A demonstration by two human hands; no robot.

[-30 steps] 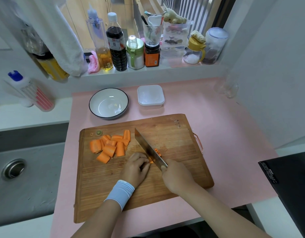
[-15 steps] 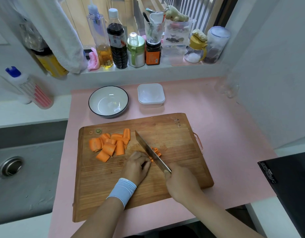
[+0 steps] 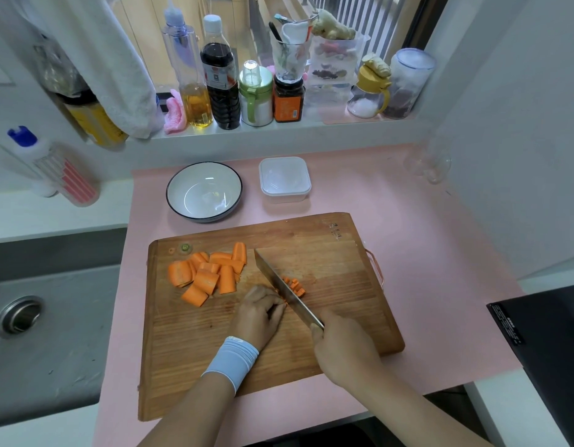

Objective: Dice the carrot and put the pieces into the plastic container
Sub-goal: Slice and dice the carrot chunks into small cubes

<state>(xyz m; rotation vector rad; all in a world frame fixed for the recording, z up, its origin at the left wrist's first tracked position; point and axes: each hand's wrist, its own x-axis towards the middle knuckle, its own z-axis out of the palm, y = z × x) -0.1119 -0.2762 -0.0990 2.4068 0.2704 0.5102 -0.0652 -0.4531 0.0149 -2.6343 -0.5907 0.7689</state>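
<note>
A wooden cutting board (image 3: 337, 262) lies on the pink mat. A pile of large carrot chunks (image 3: 208, 274) sits on its left half. My left hand (image 3: 258, 314), fingers curled, holds down a carrot piece that it mostly hides, right against the knife blade. My right hand (image 3: 343, 346) grips the handle of the knife (image 3: 284, 287), whose blade rests on the board. Small diced carrot bits (image 3: 295, 285) lie just right of the blade. The clear plastic container (image 3: 285, 179) stands behind the board with nothing in it.
A white bowl with a dark rim (image 3: 204, 191) sits left of the container. Bottles and jars line the window sill (image 3: 247, 91). A sink (image 3: 37, 317) lies at the left, a black appliance (image 3: 547, 343) at the right edge.
The knife has shifted slightly left along the carrot piece between cuts, and the small diced bits right of the blade have grown a little. My left hand has eased back.
</note>
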